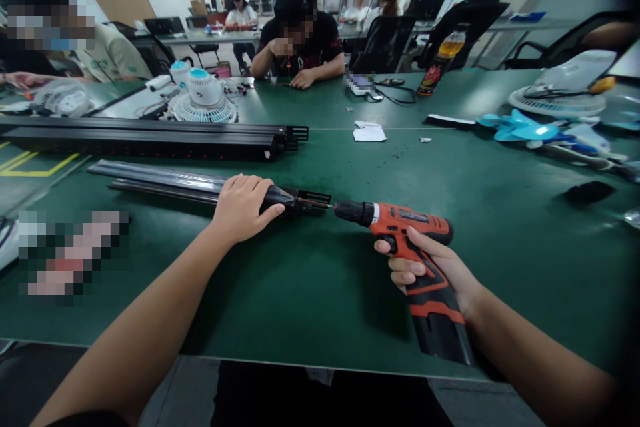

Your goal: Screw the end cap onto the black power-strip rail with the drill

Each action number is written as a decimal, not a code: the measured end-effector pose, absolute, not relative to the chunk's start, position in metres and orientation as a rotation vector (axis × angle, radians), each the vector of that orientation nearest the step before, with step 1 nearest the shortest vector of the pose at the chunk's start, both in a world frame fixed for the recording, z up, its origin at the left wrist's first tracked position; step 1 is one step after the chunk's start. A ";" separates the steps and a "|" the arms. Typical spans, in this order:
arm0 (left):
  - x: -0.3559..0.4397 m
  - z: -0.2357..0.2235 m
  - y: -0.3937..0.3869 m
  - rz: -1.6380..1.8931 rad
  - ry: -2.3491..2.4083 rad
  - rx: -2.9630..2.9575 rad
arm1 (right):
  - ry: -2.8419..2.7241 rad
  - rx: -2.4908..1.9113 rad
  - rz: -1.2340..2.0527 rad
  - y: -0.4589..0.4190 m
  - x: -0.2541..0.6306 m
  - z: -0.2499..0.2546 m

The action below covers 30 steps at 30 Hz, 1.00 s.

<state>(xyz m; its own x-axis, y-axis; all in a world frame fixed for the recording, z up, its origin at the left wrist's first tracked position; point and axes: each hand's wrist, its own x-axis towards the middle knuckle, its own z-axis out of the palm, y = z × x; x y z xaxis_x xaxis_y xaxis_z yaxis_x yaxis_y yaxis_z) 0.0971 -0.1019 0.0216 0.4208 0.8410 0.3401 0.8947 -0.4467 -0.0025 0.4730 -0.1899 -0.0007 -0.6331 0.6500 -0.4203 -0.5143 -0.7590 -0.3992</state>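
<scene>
My right hand (430,267) is wrapped around the handle of an orange and black cordless drill (410,220), its index finger at the trigger. The drill points left, and its bit meets the slotted end of a long black housing (285,199), or comes very close; I cannot tell which. My left hand (245,208) lies over that housing near the same end, fingers across the top and thumb along the near side, gripping it against the table. A clear, shiny strip runs along the housing's upper face to the left.
More long black housings (200,140) lie just behind on the green table (310,293). White fan parts (205,93) stand at the back left, blue fan blades (520,127) at the right. A paper scrap (370,132) and a bottle (443,60) lie beyond; a co-worker (300,33) sits opposite.
</scene>
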 end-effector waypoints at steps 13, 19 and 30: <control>0.097 0.022 -0.102 -0.392 -1.540 -2.477 | -0.291 -0.734 2.360 -0.189 0.474 0.002; 0.097 0.022 -0.102 -0.402 -1.534 -2.474 | -0.280 -0.785 2.339 -0.189 0.473 0.001; 0.098 0.024 -0.103 -0.411 -1.535 -2.483 | -0.330 -0.861 2.291 -0.190 0.475 -0.002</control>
<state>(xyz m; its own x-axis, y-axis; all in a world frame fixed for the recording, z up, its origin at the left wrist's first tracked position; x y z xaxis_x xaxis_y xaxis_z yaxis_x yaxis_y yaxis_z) 0.0980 -0.1030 0.0235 0.4242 0.8421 0.3330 0.8958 -0.4440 -0.0184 0.4752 -0.1898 -0.0017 -0.5661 0.6604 -0.4933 -0.4945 -0.7509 -0.4377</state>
